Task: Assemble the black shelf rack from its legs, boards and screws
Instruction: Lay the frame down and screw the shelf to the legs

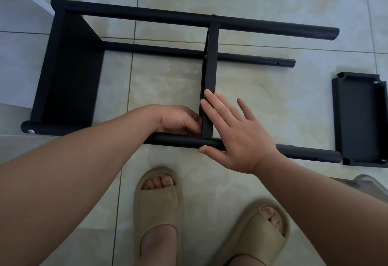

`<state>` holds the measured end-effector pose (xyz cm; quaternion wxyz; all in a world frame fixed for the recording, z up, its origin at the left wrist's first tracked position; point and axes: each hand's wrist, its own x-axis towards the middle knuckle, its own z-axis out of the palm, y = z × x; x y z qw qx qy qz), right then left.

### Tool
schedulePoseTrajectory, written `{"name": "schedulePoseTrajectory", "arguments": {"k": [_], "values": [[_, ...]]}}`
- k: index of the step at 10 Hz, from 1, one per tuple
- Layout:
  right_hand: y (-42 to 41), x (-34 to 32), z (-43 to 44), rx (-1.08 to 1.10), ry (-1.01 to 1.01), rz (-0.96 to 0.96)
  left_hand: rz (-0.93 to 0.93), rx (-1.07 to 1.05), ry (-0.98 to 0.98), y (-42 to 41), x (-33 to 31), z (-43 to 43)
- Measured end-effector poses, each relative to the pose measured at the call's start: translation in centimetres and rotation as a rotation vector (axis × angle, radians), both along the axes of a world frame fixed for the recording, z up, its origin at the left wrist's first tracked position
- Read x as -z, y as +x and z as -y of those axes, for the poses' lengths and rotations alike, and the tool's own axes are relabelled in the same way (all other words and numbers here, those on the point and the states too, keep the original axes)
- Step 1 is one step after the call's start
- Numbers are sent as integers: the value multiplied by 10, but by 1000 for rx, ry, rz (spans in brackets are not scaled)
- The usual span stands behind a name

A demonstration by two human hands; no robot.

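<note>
On the tiled floor (pixel 252 89) my rack (pixel 147 17) has two boards fitted, left hand (pixel 178 120) gripping the middle board (pixel 210 72), right hand (pixel 237 137) flat against it, third board (pixel 361 118) lying loose.

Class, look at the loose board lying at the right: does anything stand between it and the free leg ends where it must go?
Nothing visible does. Only bare floor tile lies between the loose board and the leg ends; the left hand and right hand are at the middle board.

The fingertips of the left hand (pixel 178 120) are hidden behind the middle board (pixel 209 81). The picture's right edge cuts the loose board (pixel 360 118).
</note>
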<state>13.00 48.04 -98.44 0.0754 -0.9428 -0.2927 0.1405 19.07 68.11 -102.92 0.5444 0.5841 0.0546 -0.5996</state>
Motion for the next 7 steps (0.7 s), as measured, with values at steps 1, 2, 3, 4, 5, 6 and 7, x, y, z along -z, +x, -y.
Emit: {"name": "schedulePoseTrajectory", "arguments": {"k": [1,2,3,4,5,6,7], "values": [[0,0,0,4,5,6,-30,-18,-37,1,-2,0],[0,1,0,1,2,9,-63,-42,-77,1,-4,1],[0,1,0,3,7,12,-69,16,-59,1,-4,2],[0,1,0,1,8,14,-12,98,11,0,-5,3],[0,1,0,3,7,12,2,39,4,0,-2,2],[0,1,0,4,1,10,-20,14,-33,0,0,0],[0,1,0,1,-2,8,-55,6,-88,0,-5,0]]}}
